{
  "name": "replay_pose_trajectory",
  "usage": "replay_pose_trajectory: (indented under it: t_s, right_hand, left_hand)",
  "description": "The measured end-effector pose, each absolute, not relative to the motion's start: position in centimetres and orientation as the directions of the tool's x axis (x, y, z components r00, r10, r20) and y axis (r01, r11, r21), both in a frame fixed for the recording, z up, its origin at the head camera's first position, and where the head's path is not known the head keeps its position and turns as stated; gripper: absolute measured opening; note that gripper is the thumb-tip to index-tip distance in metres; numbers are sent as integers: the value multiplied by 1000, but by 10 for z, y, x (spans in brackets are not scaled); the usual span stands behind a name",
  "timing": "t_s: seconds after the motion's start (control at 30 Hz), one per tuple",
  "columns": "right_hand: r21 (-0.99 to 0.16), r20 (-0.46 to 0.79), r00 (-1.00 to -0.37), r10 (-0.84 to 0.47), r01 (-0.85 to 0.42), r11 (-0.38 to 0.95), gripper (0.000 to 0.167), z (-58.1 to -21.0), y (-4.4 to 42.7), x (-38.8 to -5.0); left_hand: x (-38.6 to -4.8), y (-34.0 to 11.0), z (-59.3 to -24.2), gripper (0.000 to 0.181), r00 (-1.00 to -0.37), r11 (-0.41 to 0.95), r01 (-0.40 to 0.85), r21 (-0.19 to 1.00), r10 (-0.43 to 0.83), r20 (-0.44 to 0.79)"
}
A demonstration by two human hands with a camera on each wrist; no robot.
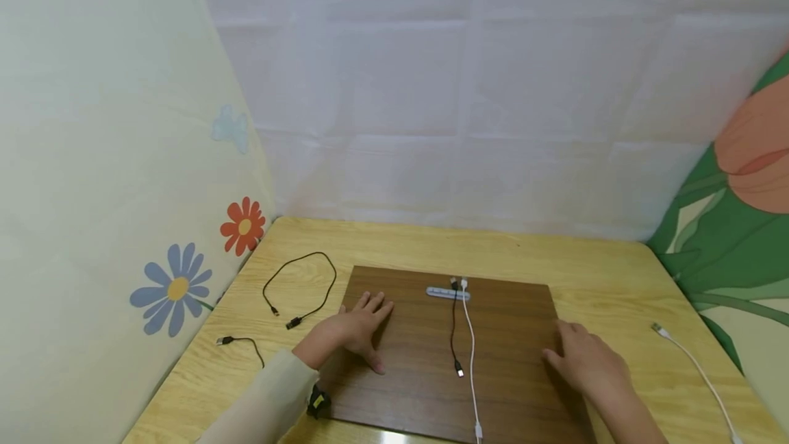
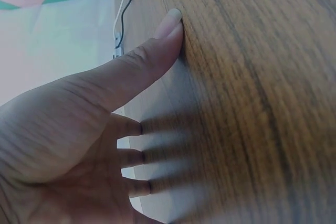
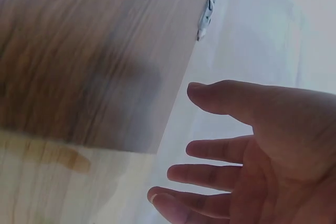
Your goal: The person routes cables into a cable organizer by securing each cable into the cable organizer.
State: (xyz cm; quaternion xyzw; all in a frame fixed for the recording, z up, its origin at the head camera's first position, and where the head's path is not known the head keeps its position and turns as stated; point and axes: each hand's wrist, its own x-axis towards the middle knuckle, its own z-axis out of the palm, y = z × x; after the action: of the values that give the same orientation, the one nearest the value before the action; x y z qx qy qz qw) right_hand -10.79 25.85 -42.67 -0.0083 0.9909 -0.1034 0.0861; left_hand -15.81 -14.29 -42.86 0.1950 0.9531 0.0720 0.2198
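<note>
where left hand (image 1: 359, 329) rests, board (image 1: 416, 365) hides

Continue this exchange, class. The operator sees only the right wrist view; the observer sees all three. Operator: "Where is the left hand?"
Observer: The left hand rests on the left part of the brown board, with its fingers spread.
Operator: What lies on the table past the brown board, over on the right hand's side?
Observer: A white cable with a metal plug at its far end.
Operator: And past the brown board on the left hand's side?
Observer: Two black cables lie there.
</note>
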Motion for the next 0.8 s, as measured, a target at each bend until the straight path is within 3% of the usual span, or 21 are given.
replay_pose_trajectory:
  t_s: [0.8]
  right_hand:
    - [-181,-166,-985,47,77,980,83,-431,317,-115]
  left_hand:
    - [-157,-143,-427,124,-828,915,339,216,400,-393]
